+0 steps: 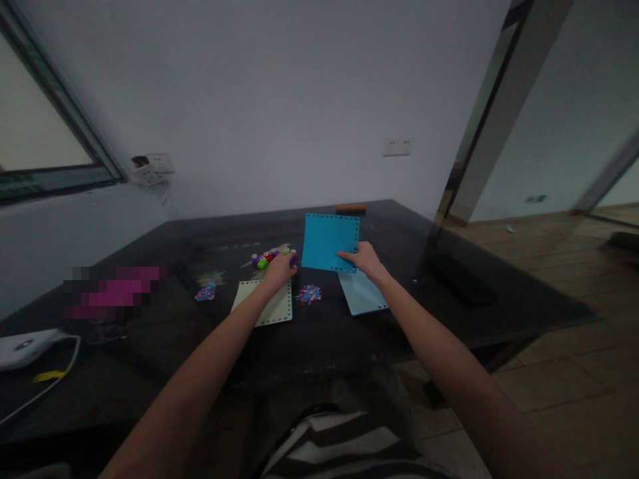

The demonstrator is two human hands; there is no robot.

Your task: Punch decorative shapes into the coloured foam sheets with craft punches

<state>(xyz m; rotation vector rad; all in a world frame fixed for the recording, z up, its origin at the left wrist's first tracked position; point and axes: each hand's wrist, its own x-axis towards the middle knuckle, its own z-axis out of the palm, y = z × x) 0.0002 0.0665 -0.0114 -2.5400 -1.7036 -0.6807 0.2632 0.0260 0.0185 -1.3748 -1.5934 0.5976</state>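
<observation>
My right hand pinches a bright blue sheet by its lower right part, thumb on the face, holding it tilted up above the table. Small dark marks or holes run along the sheet's edges. My left hand is closed beside a cluster of small purple, green and red pieces with white round tops; what its fingers hold is hidden. Under my left wrist lies a cream sheet with a similar dotted border. A pale blue sheet lies below my right hand. Between them sits a pile of pink and blue bits.
Another pile of coloured bits lies left on the dark table. A pixelated pink thing, a white device with a cable, a long black object and a brown bar also rest there. A wall stands behind.
</observation>
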